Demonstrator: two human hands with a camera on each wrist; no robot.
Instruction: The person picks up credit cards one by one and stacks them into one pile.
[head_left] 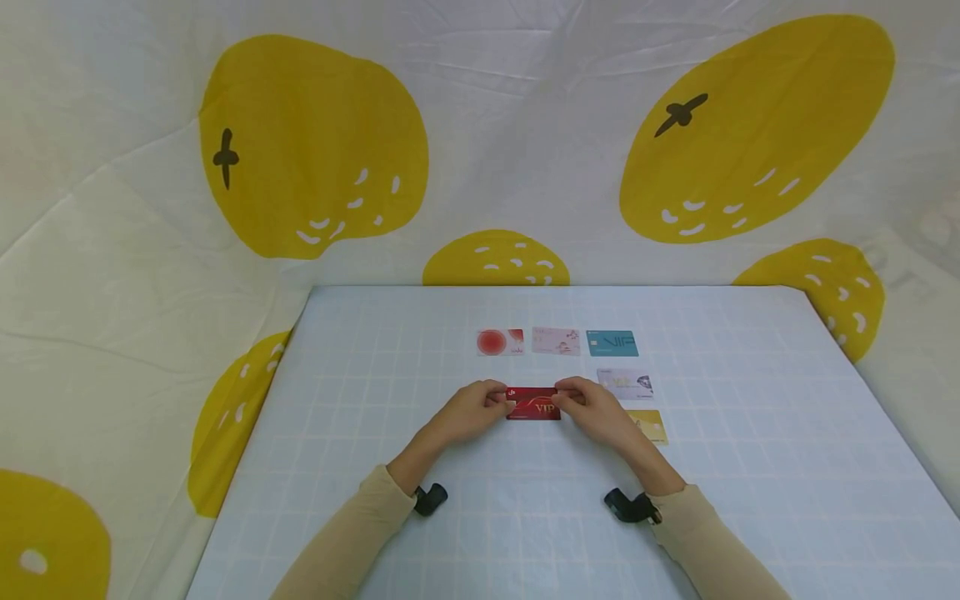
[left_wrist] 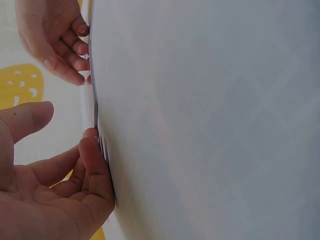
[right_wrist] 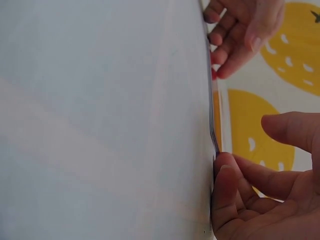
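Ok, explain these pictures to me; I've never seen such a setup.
There's no machine, only a person's two bare hands: the left grip and the right grip. The wide picture looks down from the head; the close-ups look along the table from each wrist, left then right. On it lie a red-circle card, a pale pink card, a teal card, a pale VIP card and a partly hidden gold card. The red VIP card is between the grips, which meet its two ends; whether they pinch it or just touch it, I can't tell.
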